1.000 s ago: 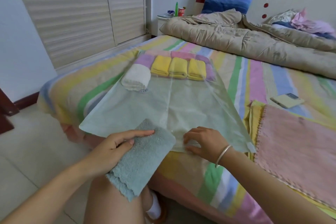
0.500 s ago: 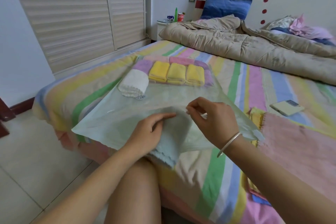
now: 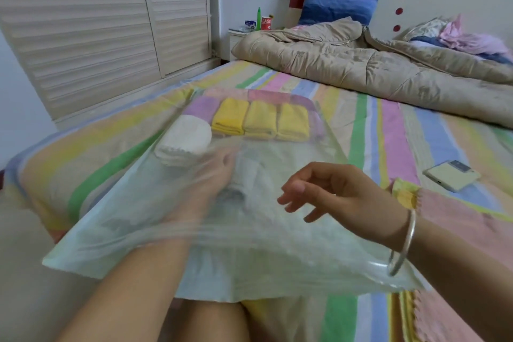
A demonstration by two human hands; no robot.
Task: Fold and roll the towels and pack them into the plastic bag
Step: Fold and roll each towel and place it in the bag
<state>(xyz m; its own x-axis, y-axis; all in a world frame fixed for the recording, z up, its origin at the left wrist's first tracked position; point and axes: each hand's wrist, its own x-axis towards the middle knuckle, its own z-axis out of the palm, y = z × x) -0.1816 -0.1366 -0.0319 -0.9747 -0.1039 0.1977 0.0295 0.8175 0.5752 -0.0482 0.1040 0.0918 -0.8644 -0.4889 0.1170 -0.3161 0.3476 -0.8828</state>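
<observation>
- Bed [image 3: 388,125] with a striped sheet fills the view; a beige quilt [image 3: 361,69] is bunched across its 12 to 2 o'clock stretch.
- The plastic bag [image 3: 277,264] lies flat on the bed's near part. Its long axis runs from 6 to 12 o'clock, with the open mouth at the 6 o'clock end, nearest the person.
- A flat pink towel [image 3: 458,230] lies at 3 to 4 o'clock of the bag, just beside it and not yet folded.
- Packed rolls sit at the bag's 12 o'clock end: three yellow towels [image 3: 261,119] side by side, a purple towel [image 3: 200,105] behind them, and a white towel [image 3: 183,139] at 10 o'clock of the bag's middle.
- The left hand [image 3: 211,183] is inside the bag, its forearm passing through the mouth. It shows only as a blur through the film, so I cannot tell whether its fingers grip anything.
- A grey towel [image 3: 251,172] lies inside the bag at about 2 o'clock of that hand, touching it or nearly so. Its long axis seems to follow the bag's.
- The right hand [image 3: 333,194] hovers above the bag, fingers loosely curled and holding nothing.
- A phone [image 3: 452,179] lies on the sheet at 3 o'clock, well apart from the bag.
- Judgement: the gap at 4 o'clock of the white towel, just short of the yellow ones, looks like the slot. It lies toward 12 o'clock of the left hand, the nearer of the two.
</observation>
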